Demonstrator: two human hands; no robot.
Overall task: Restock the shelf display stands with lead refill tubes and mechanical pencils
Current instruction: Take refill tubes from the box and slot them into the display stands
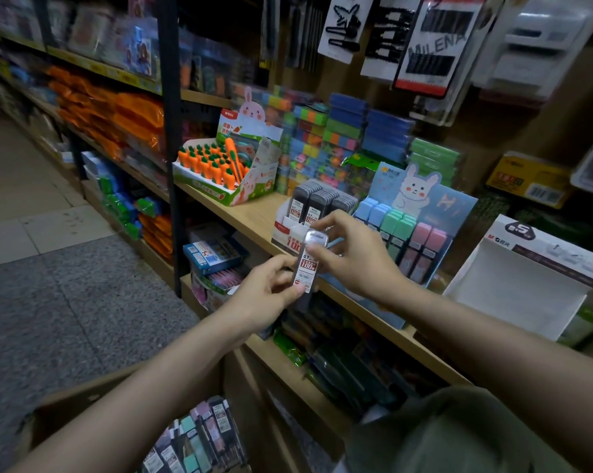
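A flat, dark grey plastic lead refill tube with a clear rounded cap and a white label printed in red is held upright in front of the wooden shelf edge. Its lower part is pinched by the left hand, its cap by the fingertips of the right hand. Matching tubes are stacked in the white display stand just behind.

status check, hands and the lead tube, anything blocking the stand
Left hand pinches lead tube low; right hand grips its top. Tube held just before grey-tube stand. Nothing in the way.
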